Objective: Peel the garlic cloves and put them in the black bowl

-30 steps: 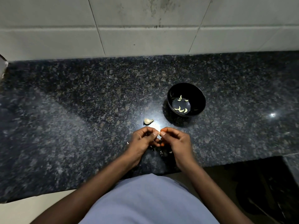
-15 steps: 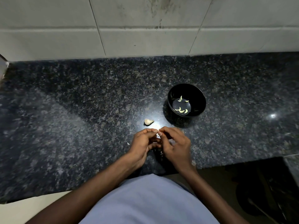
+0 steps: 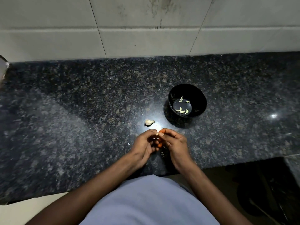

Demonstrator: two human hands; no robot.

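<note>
- Both hands meet over the near edge of the counter, fingertips curled in toward each other; the left hand [image 3: 144, 143] and the right hand [image 3: 174, 142] touch at the thumbs and forefingers.
- Between those fingertips sits a small pale garlic clove [image 3: 157, 134], pinched from both sides; only a sliver of it shows, so how much skin is left on it cannot be told.
- Just below the right hand, at its 7 o'clock, a few pale peel scraps [image 3: 162, 153] lie on the stone, and a single white fleck [image 3: 129, 144] lies at 9 o'clock from the left hand.
- Nearest the camera, a light blue shirt [image 3: 151, 200] fills the bottom of the view, with both forearms reaching forward from it.
- At 12 o'clock from the hands, close but not touching, an unpeeled piece of garlic [image 3: 149, 122] rests on the dark speckled granite counter [image 3: 73, 119].
- Farther on, at 1 o'clock from the hands, the black bowl [image 3: 199, 98] stands upright on the counter, apart from the garlic piece.
- Inside the bowl lie several peeled cloves [image 3: 182, 111], some near the front of its floor and a few toward the back.
- Beyond the counter, at 12 o'clock, rises a wall of pale tiles [image 3: 146, 38] with dark smudges near the top.
</note>
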